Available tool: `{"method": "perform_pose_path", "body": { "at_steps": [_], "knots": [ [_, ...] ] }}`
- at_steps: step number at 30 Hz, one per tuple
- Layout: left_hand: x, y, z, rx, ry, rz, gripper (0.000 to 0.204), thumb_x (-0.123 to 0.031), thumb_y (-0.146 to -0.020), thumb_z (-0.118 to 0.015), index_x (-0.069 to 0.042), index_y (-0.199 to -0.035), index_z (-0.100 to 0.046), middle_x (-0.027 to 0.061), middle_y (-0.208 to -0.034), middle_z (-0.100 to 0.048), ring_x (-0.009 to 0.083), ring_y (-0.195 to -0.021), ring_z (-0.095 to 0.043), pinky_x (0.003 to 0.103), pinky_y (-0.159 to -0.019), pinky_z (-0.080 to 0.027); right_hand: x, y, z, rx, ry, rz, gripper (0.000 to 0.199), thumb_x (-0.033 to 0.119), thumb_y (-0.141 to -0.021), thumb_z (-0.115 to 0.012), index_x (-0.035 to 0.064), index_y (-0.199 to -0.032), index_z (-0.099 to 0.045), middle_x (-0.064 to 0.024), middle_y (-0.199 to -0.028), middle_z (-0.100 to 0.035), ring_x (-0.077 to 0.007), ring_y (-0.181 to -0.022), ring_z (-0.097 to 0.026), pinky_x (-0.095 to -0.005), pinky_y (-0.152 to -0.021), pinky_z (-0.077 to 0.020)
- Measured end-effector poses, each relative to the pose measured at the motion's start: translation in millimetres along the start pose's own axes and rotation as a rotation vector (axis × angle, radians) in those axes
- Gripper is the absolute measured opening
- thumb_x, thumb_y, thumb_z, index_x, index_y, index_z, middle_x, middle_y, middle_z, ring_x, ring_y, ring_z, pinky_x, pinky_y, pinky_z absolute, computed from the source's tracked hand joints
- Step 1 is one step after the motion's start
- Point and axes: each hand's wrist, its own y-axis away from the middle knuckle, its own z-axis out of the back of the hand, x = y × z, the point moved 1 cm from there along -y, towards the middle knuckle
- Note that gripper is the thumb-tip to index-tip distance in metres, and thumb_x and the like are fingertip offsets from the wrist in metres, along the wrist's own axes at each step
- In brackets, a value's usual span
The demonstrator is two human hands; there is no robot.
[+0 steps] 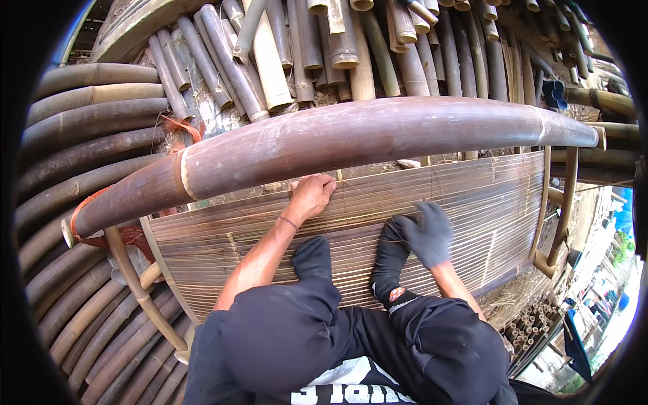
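A wide panel of thin bamboo slats [324, 270] lies in front of me, with strands woven across it. My left hand [312, 196] is bare, its fingers curled over the slat at the panel's far edge. Over the panel's right half is my right hand [430, 233] in a grey glove, smeared by motion; I cannot make out anything in its fingers. Both my feet rest on the panel in dark socks, the left sock [312, 258] below my left hand and the right sock [390, 260] beside the glove.
Just beyond the panel a thick brown bamboo pole [364, 128] spans nearly the whole view, orange cord [84, 206] wrapped near its left end. Bamboo legs [145, 297] support it. Stacked poles [88, 142] fill the left; cut bamboo lengths [344, 50] lie at the back.
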Motion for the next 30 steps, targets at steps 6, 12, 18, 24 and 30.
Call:
{"method": "perform_pose_path", "body": {
  "at_steps": [6, 12, 18, 24, 30],
  "knots": [
    [14, -19, -18, -0.010, -0.036, 0.074, 0.032, -0.037, -0.093, -0.059, -0.011, -0.106, -0.071, 0.0135, -0.111, -0.069, 0.0331, -0.107, -0.062, 0.049, -0.092, -0.042, 35, -55, -67, 0.107, 0.174, 0.209, 0.029, 0.032, -0.078, -0.070, 0.0030, -0.077, -0.069, -0.0156, -0.076, -0.064, -0.0332, -0.070, -0.065, -0.0424, -0.064, -0.0514],
    [0, -25, -2, 0.089, 0.073, 0.245, 0.049, -0.043, -0.087, -0.063, -0.011, -0.124, -0.065, 0.0152, -0.131, -0.062, 0.0333, -0.124, -0.055, 0.043, -0.105, -0.039, 18, -54, -104, 0.256, -0.026, -0.074, 0.029, 0.026, -0.086, -0.059, -0.0016, -0.082, -0.067, -0.0214, -0.083, -0.068, -0.0362, -0.078, -0.067, -0.0417, -0.065, -0.0522],
    [16, -35, -10, 0.198, 0.074, 0.211, 0.045, -0.043, -0.091, -0.060, -0.017, -0.127, -0.065, 0.0070, -0.132, -0.063, 0.0287, -0.124, -0.056, 0.040, -0.104, -0.037, -5, -49, -61, 0.844, -0.581, -0.342, 0.038, 0.036, -0.088, -0.064, -0.0026, -0.087, -0.066, -0.0116, -0.074, -0.062, -0.0222, -0.069, -0.057, -0.0376, -0.070, -0.0497],
    [-4, -23, 1, 0.193, 0.009, 0.211, 0.034, -0.041, -0.089, -0.054, -0.023, -0.114, -0.069, 0.0057, -0.124, -0.066, 0.0294, -0.120, -0.056, 0.049, -0.098, -0.032, 1, -67, 1, 0.418, -0.855, 0.051, 0.011, 0.012, -0.088, -0.065, 0.0021, -0.087, -0.070, -0.0104, -0.076, -0.062, -0.0176, -0.071, -0.060, -0.0329, -0.066, -0.0498],
    [-2, -27, -1, 0.169, 0.016, 0.280, 0.039, -0.046, -0.086, -0.059, -0.025, -0.116, -0.071, 0.0007, -0.122, -0.069, 0.0248, -0.119, -0.058, 0.045, -0.102, -0.029, 40, -98, -8, 0.530, -0.481, -0.266, 0.032, 0.026, -0.093, -0.052, 0.0023, -0.086, -0.072, -0.0202, -0.084, -0.070, -0.0365, -0.069, -0.066, -0.0407, -0.069, -0.0537]
  ]
}}
